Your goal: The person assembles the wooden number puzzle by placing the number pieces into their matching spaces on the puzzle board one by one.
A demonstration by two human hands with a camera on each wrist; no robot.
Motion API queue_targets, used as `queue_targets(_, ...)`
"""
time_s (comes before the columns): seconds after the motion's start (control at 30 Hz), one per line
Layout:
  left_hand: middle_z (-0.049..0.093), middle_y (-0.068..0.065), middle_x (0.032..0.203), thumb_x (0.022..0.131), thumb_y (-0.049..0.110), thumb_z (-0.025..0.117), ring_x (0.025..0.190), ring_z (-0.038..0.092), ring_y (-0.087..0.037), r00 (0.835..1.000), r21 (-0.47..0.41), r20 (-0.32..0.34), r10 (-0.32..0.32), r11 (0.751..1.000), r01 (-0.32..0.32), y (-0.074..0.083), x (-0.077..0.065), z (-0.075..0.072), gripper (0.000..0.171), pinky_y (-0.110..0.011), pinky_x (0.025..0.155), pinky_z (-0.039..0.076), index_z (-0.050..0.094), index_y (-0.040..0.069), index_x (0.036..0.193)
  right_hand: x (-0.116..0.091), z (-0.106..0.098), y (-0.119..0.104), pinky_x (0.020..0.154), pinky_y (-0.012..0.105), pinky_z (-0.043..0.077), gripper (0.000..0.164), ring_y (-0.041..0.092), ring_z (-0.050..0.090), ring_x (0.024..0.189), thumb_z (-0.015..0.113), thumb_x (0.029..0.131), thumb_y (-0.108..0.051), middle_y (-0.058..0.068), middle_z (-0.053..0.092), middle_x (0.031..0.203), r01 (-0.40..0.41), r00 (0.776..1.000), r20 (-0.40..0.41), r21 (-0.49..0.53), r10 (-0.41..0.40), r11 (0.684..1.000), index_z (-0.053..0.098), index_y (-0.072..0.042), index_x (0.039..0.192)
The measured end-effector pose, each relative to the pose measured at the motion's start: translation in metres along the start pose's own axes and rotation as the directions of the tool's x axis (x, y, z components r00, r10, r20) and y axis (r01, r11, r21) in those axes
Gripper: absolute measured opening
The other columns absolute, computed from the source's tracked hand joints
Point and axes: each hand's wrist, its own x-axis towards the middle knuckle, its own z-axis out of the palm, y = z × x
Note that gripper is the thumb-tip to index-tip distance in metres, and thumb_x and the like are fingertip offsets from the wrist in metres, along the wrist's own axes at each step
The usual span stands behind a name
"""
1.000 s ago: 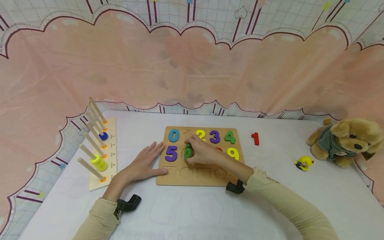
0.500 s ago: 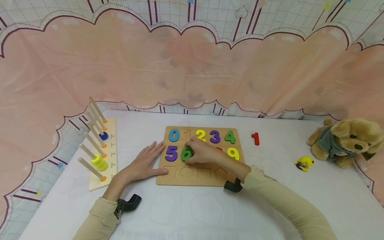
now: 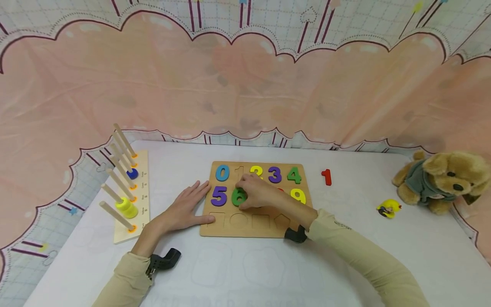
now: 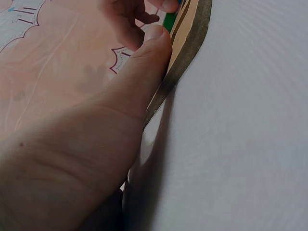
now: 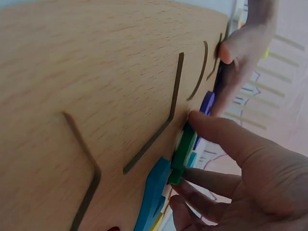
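Observation:
My right hand (image 3: 261, 192) pinches a green number six (image 3: 237, 197) between thumb and fingers, over the wooden number puzzle board (image 3: 230, 233). The six lies nearly flat beside the purple five (image 3: 219, 196). In the right wrist view, the thumb is at one end of the green six (image 5: 184, 149) and fingertips are at the other, with a blue piece (image 5: 153, 192) next to it. My left hand (image 3: 183, 212) rests at the board's left edge, fingers spread and straight, thumb on the lower left corner. My right hand covers some of the middle numbers.
A red number one (image 3: 326, 177) lies right of the board. Farther right are a yellow rubber duck (image 3: 389, 209) and a plush dog (image 3: 429, 181). On the left stands a wooden peg rack (image 3: 142, 200) with yellow rings (image 3: 126, 208) and a blue ring (image 3: 132, 174).
The green six has gone from tilted on edge to nearly flat at its place, then shifted slightly right with my right hand. My left hand has stayed still.

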Motion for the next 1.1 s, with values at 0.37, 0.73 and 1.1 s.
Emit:
queue_targets(0.37,0.021,-0.01,0.163,0.08,0.058,0.069,0.151,0.01,-0.038,0.999,0.003,-0.025,0.026,1.0,-0.026,0.0,0.0,0.001,0.099,-0.062,0.119,0.01,0.024,0.011,0.155,-0.038,-0.016,0.023,0.103,0.049,0.046,0.071,0.033,0.046,0.128,0.079,0.08,-0.031,0.016,0.052,0.138,-0.01,0.99,-0.139,0.101,0.024,0.995,0.051,-0.005,0.139)
queue_targets(0.73,0.02,-0.011,0.163,0.081,0.058,0.068,0.151,0.01,-0.039,0.999,0.01,-0.023,0.027,1.0,-0.027,0.002,0.0,-0.002,0.098,-0.063,0.119,0.01,0.024,0.01,0.155,-0.102,-0.025,0.09,0.092,0.051,0.054,0.068,0.041,0.052,0.119,0.076,0.084,-0.027,0.022,0.045,0.142,-0.128,0.942,-0.265,0.288,0.208,0.949,0.047,-0.003,0.141)
queue_targets(1.1,0.019,-0.01,0.163,0.08,0.058,0.069,0.152,0.009,-0.037,1.0,0.006,-0.019,0.017,1.0,-0.017,-0.001,0.0,0.002,0.099,-0.062,0.12,0.008,0.023,0.011,0.155,-0.119,-0.036,0.175,0.106,0.061,0.04,0.082,0.045,0.038,0.133,0.07,0.088,-0.036,0.022,0.028,0.155,-0.242,0.913,-0.214,0.402,0.347,0.883,0.028,-0.007,0.152)
